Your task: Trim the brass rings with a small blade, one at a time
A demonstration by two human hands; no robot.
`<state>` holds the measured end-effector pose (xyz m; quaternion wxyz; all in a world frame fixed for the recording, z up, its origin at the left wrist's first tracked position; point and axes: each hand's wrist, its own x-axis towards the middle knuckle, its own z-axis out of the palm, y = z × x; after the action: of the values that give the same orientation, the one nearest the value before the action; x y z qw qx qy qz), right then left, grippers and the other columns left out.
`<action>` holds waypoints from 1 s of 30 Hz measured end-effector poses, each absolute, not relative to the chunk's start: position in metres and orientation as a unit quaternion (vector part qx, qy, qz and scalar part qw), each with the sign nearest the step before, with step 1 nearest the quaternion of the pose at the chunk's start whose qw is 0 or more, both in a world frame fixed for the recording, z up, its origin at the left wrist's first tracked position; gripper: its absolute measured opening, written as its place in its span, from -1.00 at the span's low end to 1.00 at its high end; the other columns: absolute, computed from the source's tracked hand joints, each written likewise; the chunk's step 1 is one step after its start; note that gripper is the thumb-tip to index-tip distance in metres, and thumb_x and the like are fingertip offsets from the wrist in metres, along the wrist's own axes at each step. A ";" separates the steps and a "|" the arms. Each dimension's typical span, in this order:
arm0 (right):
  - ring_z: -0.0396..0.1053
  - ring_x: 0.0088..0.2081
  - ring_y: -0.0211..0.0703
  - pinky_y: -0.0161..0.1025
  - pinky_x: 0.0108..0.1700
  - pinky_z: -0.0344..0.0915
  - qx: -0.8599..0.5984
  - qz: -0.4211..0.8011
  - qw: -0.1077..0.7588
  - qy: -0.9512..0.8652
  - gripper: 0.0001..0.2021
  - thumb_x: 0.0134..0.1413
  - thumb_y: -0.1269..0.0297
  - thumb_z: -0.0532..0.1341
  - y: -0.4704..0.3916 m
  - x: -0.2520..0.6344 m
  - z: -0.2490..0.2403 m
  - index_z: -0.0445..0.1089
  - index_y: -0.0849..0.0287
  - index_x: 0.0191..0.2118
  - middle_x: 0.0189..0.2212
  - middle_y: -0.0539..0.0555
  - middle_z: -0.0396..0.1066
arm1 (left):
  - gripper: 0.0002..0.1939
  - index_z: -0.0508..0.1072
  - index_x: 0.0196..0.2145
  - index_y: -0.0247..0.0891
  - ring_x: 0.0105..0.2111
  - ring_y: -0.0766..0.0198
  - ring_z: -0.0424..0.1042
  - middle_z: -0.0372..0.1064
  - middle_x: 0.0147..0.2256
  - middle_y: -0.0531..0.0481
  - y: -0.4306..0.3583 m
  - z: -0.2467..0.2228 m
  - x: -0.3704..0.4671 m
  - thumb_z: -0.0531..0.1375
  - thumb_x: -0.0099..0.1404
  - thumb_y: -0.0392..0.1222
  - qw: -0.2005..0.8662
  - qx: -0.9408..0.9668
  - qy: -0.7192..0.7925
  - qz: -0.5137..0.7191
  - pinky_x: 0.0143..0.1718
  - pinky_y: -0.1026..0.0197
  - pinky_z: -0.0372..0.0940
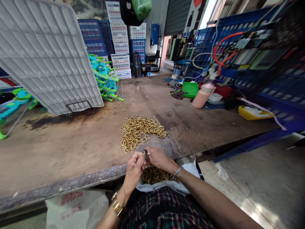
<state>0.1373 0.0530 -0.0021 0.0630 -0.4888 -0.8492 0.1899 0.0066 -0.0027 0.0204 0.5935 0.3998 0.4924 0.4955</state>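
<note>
My left hand (136, 165) is at the table's front edge, thumb and fingers pinched on a small gold-coloured ring (144, 154), seen nearly edge-on. My right hand (159, 158) meets it from the right, closed on a small tool (147, 152) with a dark tip and a pale part; its exact kind is too small to make out. The tool's tip is at the ring. Just beyond both hands lies a pile of gold-coloured rings (137, 130) on the table. Below them, an open white bag (164, 185) on the lap holds many more rings (157, 175).
A ribbed white plastic sheet (47, 57) leans on a black wire stand (79, 106) at the left, beside turquoise-and-green plastic items (106, 79). On the right are a pink bottle (202, 96), a green tray (190, 90) and a yellow tray (254, 113). A printed sack (78, 210) stands below the table (71, 149).
</note>
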 end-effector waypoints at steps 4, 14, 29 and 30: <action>0.27 -0.44 -0.24 -0.34 -0.43 0.00 -0.512 0.195 0.079 -0.833 -0.79 -0.01 0.48 -0.02 0.059 0.142 0.003 0.28 0.25 -0.25 -0.47 0.09 0.38 | -0.70 0.25 -0.46 -0.24 -0.72 0.50 -0.02 0.10 -0.66 0.19 -0.004 0.018 0.008 0.13 0.13 0.07 0.621 0.389 0.465 0.497 -0.69 0.40 -0.08; 0.28 -0.47 -0.21 -0.30 -0.45 -0.05 -0.468 0.162 0.080 -0.865 -0.81 -0.04 0.42 0.03 0.045 0.134 0.005 0.27 0.21 -0.25 -0.48 0.07 0.39 | -0.68 0.21 -0.49 -0.24 -0.71 0.50 0.00 0.09 -0.67 0.20 0.000 0.001 0.005 0.13 0.13 0.07 0.609 0.369 0.484 0.509 -0.69 0.42 -0.07; 0.31 -0.41 -0.17 -0.30 -0.41 0.04 -0.451 0.178 0.032 -0.874 -0.80 0.02 0.41 0.00 0.043 0.133 0.011 0.26 0.24 -0.21 -0.42 0.14 0.40 | -0.69 0.20 -0.51 -0.25 -0.69 0.49 0.01 0.09 -0.66 0.20 -0.003 0.002 0.002 0.11 0.16 0.05 0.588 0.404 0.496 0.495 -0.67 0.41 -0.06; 0.31 -0.41 -0.17 -0.30 -0.41 0.04 -0.450 0.179 0.031 -0.875 -0.81 0.02 0.41 0.01 0.043 0.132 0.011 0.26 0.24 -0.21 -0.41 0.14 0.40 | -0.69 0.21 -0.51 -0.26 -0.69 0.49 0.02 0.10 -0.65 0.19 -0.003 0.001 0.001 0.11 0.16 0.05 0.587 0.407 0.495 0.494 -0.67 0.41 -0.05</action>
<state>0.1324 0.0430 0.0108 0.0307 -0.4497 -0.8746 0.1787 0.0011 -0.0033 0.0012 0.5872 0.4069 0.4954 0.4941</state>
